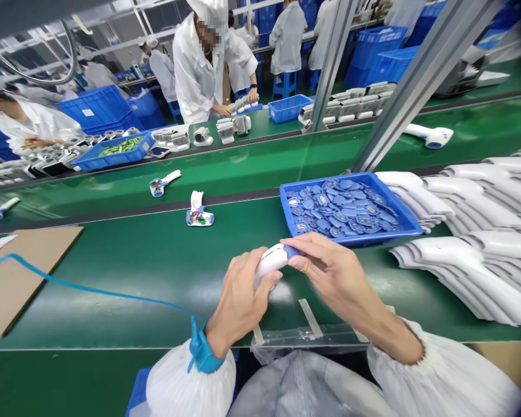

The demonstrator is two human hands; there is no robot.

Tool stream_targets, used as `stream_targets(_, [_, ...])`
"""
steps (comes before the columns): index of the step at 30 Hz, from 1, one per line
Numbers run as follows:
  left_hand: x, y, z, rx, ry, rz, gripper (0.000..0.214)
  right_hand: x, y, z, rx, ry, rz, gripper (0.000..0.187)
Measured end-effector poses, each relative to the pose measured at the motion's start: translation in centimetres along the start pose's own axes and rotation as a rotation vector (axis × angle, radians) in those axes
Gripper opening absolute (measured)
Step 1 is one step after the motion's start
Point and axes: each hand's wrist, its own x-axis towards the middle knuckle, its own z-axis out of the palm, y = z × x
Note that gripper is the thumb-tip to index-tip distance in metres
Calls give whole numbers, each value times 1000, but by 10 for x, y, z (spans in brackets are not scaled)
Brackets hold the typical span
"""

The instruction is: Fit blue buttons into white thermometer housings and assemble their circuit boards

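My left hand [239, 292] is wrapped round a white plastic housing [270, 259], held just above the green bench near its front edge. My right hand [330, 267] pinches a small blue part [292, 251] against the top end of that housing. A blue wrist strap [203, 351] with a coiled blue cord sits on my left wrist. Just beyond my hands stands a blue tray [406, 217] filled with several of the same blue parts. To the right lie rows of white housings [464, 255], stacked overlapping.
A brown cardboard sheet [17, 272] lies at the left. Two part-assembled white units [200, 213] [162, 183] rest on the green belt beyond. Across the belt, people in white coats work beside blue bins [117, 152]. Metal frame posts [330, 69] rise at centre right.
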Motion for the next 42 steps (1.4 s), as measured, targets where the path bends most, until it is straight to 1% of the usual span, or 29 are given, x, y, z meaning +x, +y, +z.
stream_targets(3, [4,-3,-3,93,-8,88,33,-1,0,1,-103,40,-86,24])
stream_targets(6, [8,-4,-4,178,-39,122,38,-1,-1,-1,-196,62,-123,24])
stream_targets(9, [12,-4,-1,132,-53,133,38,-1,-2,-1,-240,52,-162,24])
stream_targets(11, [13,-3,5,79,-22,163,32,-2,-2,2,-242,44,-212,23])
stream_targets(12, [14,-3,8,88,8,184,27,-3,0,4,-247,54,-231,22])
stream_targets(14, [16,-2,12,184,62,227,21,-8,5,9,-279,101,-223,22])
stream_targets(16, [16,-1,15,279,61,258,19,-16,12,11,-313,144,-172,23])
stream_targets(18, [14,1,18,243,54,253,19,-25,18,10,-325,136,-145,21])
stream_targets(19, [12,1,20,181,102,213,17,-29,20,8,-328,117,-143,19])
stream_targets(20, [11,0,24,122,185,152,17,-33,21,7,-329,93,-147,18])
stream_targets(22, [10,-3,33,73,389,10,28,-40,20,6,-332,17,-132,16])
stream_targets(23, [11,-5,38,91,466,-34,36,-42,19,7,-343,-25,-126,16])
stream_targets(24, [13,-8,43,126,508,-45,44,-45,17,9,-366,-59,-125,17])
stream_targets(25, [16,-10,47,162,527,-26,48,-48,15,13,-399,-76,-131,19])
stream_targets(27, [21,-13,51,196,557,41,51,-53,12,20,-467,-55,-149,25])
stream_targets(28, [23,-14,51,196,556,69,51,-55,10,23,-480,-31,-149,29])
stream_targets(29, [24,-14,48,187,531,77,52,-56,10,25,-465,-16,-123,32])
stream_targets(30, [23,-14,45,171,482,68,53,-57,9,25,-426,-16,-63,35])
stream_targets(31, [20,-13,40,142,423,52,52,-57,10,25,-363,-23,39,37])
stream_targets(32, [15,-13,36,101,367,37,46,-56,11,24,-279,-35,188,40])
stream_targets(33, [9,-13,33,47,339,38,37,-54,12,23,-169,-58,378,44])
stream_targets(34, [2,-14,32,-21,347,51,28,-52,14,22,-38,-94,593,47])
stream_targets(35, [-4,-15,32,-99,399,62,25,-49,16,21,100,-138,800,50])
stream_targets(36, [-8,-17,34,-173,480,50,27,-47,17,21,230,-197,964,53])
stream_targets(37, [-11,-20,37,-232,569,3,34,-46,18,21,333,-268,1055,55])
stream_targets(38, [-11,-22,41,-268,644,-68,42,-45,17,22,376,-332,1057,55])
stream_targets(39, [-9,-25,44,-283,692,-142,49,-45,16,23,347,-376,979,52])
stream_targets(40, [-5,-26,48,-281,706,-201,52,-45,14,25,253,-405,839,46])
stream_targets(42, [7,-28,52,-247,674,-244,55,-49,9,31,-41,-431,502,29])
